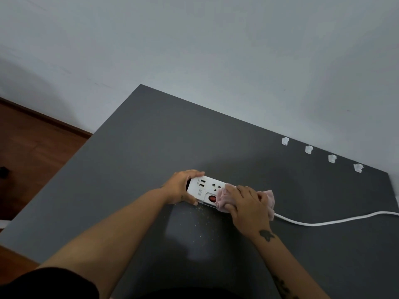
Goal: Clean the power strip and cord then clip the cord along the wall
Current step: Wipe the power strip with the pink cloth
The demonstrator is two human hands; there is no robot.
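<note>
A white power strip (205, 188) with USB ports and a red switch lies on the dark grey table (129, 158). My left hand (182, 186) grips its left end. My right hand (246, 209) presses a pale pink cloth (268, 200) onto the strip's right half, hiding that part. The white cord (323, 222) runs from under the cloth to the right edge of view. Several white cord clips (309, 149) sit in a row near the table's back edge by the wall.
Fine crumbs of dust (198, 214) are scattered on the table just in front of the strip. The white wall (216, 50) stands behind the table. Brown wooden floor (32, 147) shows to the left, past the table's edge.
</note>
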